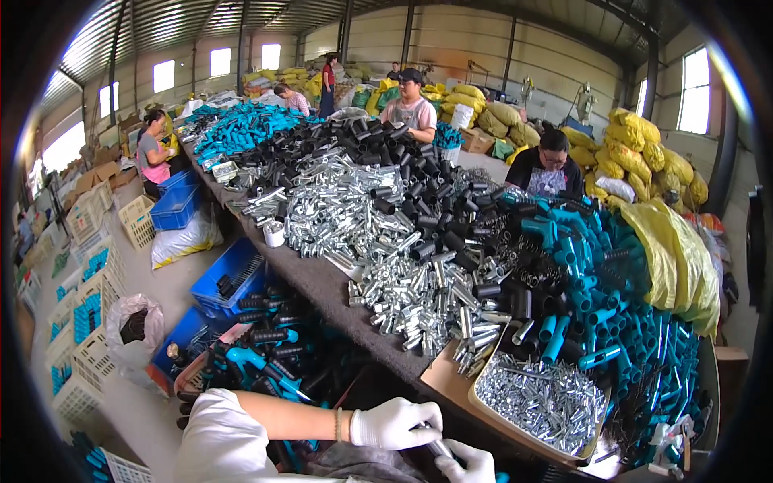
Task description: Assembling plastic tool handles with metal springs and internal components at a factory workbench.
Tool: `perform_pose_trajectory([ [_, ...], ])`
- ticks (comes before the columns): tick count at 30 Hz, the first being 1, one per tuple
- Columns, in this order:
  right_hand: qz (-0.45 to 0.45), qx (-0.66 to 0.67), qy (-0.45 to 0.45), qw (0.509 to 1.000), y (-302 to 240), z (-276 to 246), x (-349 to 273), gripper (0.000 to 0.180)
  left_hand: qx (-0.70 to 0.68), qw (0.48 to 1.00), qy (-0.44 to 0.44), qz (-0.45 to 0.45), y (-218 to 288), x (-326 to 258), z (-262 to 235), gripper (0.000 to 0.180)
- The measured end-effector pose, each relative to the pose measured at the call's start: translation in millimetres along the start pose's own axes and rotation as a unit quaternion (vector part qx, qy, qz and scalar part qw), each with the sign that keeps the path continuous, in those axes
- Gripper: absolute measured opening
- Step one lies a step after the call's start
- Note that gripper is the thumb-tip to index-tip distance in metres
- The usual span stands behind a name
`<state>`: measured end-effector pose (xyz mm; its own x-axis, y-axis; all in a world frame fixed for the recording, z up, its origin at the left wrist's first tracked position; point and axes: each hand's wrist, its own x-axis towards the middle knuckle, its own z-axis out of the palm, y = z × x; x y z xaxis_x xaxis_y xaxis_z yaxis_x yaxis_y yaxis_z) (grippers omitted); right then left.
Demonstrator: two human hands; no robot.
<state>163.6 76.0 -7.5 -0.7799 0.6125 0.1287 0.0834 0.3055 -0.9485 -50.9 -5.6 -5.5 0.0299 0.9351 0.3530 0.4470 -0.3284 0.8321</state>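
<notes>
At the table's near edge my two white-gloved hands meet over a small silvery metal tube [438, 447]. My left hand [396, 424] is closed on its upper end, with fingers curled and thumb pressed in. Just below and to the right, my right hand [470, 464], partly cut off by the lower edge, pinches its other end. Nearest to the hands, a shallow tray [477, 393] full of small metal pins [547, 398] sits at the table edge. Beyond it lies a heap of shiny metal tubes [419, 298].
Black sleeves [403, 145] and teal plastic tubes [600, 298] are piled along the dark table [310, 278]. Blue crates [229, 274] and black-and-teal handles [262, 354] are at my left. Other people work around the table; yellow sacks [632, 153] are stacked behind.
</notes>
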Motion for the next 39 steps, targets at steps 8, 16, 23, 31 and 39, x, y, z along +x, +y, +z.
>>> perform_pose_trajectory([
  [8,-0.136,-0.245,0.032,0.959,10,-2,10,0.027,-0.064,0.993,0.031,-0.094,-8,-9,9,0.016],
  [16,0.105,0.058,-0.065,0.991,-12,-8,-6,0.037,0.099,0.977,-0.180,-0.051,42,16,-46,0.062],
  [23,0.057,0.048,-0.033,0.997,-16,-11,-6,0.035,0.171,0.946,-0.126,0.246,25,15,-30,0.034],
  [31,0.046,-0.031,-0.025,0.998,-16,-14,-8,0.037,0.189,0.952,-0.122,0.206,29,17,-31,0.027],
  [39,0.039,-0.065,-0.012,0.997,-7,-11,-14,0.038,0.118,0.982,-0.143,0.048,34,14,-26,0.029],
])
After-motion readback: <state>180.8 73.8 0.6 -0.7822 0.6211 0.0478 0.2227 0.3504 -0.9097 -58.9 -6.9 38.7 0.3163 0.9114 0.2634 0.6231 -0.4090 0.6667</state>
